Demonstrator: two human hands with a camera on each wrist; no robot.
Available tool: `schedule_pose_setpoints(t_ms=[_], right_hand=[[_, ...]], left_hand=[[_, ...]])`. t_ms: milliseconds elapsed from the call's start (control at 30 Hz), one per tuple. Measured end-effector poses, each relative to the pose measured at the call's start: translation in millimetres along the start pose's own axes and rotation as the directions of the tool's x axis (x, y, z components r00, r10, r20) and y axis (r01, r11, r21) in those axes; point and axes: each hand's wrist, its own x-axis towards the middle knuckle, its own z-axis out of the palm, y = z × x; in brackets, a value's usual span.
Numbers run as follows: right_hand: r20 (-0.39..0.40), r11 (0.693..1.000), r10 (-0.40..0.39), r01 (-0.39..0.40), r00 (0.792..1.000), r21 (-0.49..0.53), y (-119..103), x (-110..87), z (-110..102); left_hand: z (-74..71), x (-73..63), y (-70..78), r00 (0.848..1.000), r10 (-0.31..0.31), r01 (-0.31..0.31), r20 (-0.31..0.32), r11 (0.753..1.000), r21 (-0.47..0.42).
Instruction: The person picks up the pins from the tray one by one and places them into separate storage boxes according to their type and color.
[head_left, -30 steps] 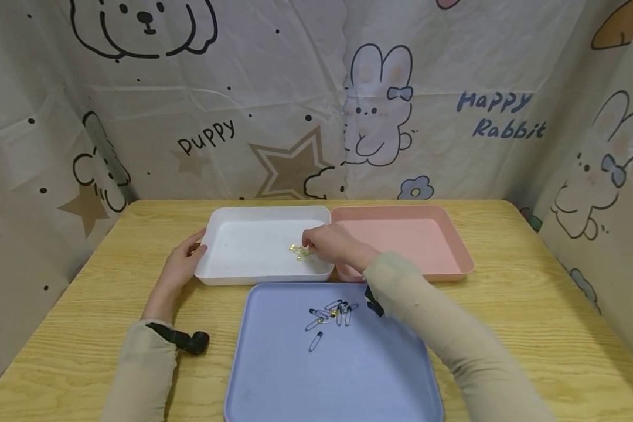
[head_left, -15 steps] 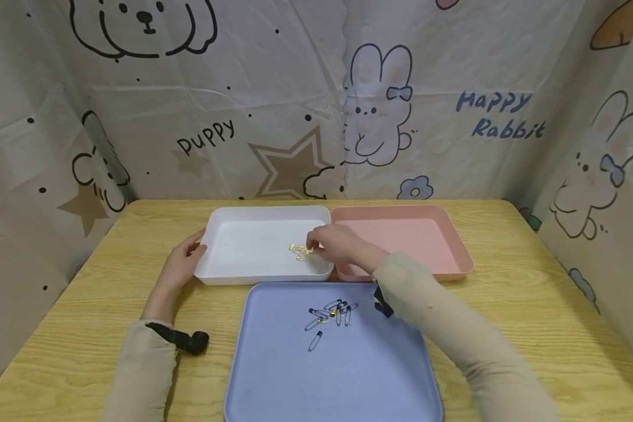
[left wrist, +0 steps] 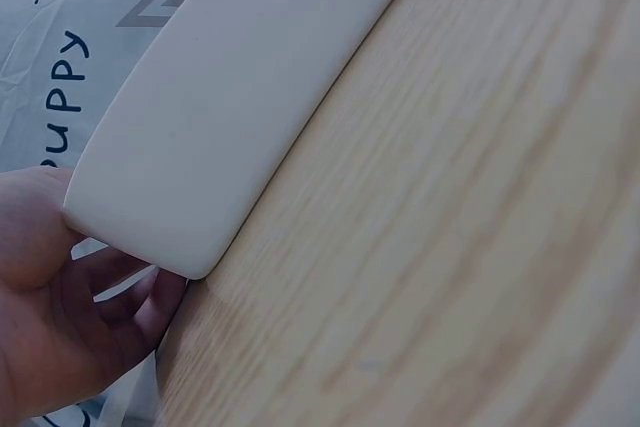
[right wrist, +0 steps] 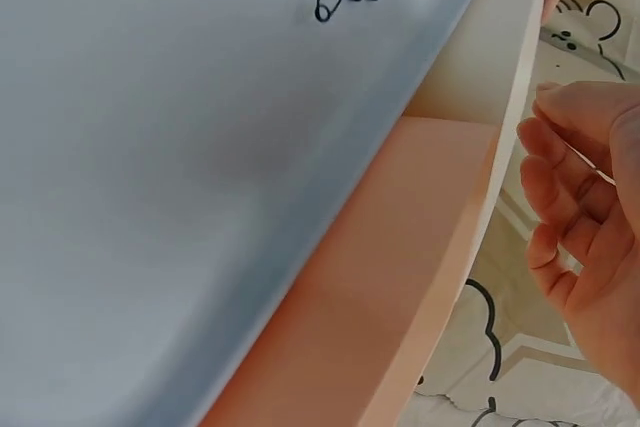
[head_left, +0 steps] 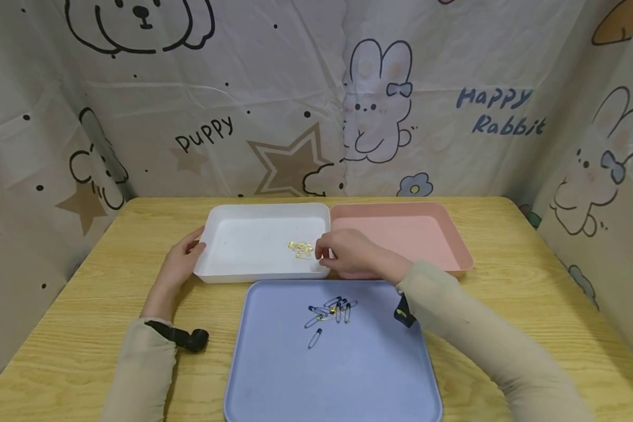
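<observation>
My left hand (head_left: 179,264) holds the left end of the white tray (head_left: 253,277), its thumb by the rim and its fingers curled against the outer wall. In the left wrist view that hand (left wrist: 60,297) sits at the tray's corner. Several gold safety pins (head_left: 300,249) lie in the white tray near its right end. Just right of them, my right hand (head_left: 348,252) hovers over where the white and pink trays meet. Its fingers are loosely bent; the right wrist view shows nothing between them. Black safety pins (head_left: 315,338), with some gold among them, lie on the blue tray (head_left: 332,381).
The pink tray (head_left: 401,234) stands against the white tray's right side. Both stand behind the blue tray on the wooden table (head_left: 533,328). A printed curtain (head_left: 274,70) hangs behind and at both sides. Each wrist wears a black camera strap (head_left: 176,337).
My right hand has drawn back to the right from the gold safety pins, its fingers loosening. The left hand keeps its place on the white tray. The head view has shifted slightly.
</observation>
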Motion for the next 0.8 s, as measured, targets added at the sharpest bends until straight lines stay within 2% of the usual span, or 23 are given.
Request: schedule_pose_setpoints(t_ms=[167, 467, 800], right_hand=[[-0.019, 0.998, -0.030, 0.031, 0.999, 0.047, -3.9, -11.9, -5.9], [-0.036, 0.993, -0.094, 0.096, 0.995, 0.065, -8.8, -28.3, -5.2], [0.010, 0.988, -0.141, 0.140, 0.990, 0.072, -17.1, -44.1, 7.4]], left_hand=[[-0.3, 0.0, -0.4, 1.000, 0.008, -0.008, -0.002, 1.000, 0.004], [-0.2, 0.8, -0.8, 1.000, 0.004, -0.004, 0.000, 1.000, 0.000], [-0.5, -0.1, 0.5, 1.000, -0.001, 0.001, -0.001, 1.000, 0.008]])
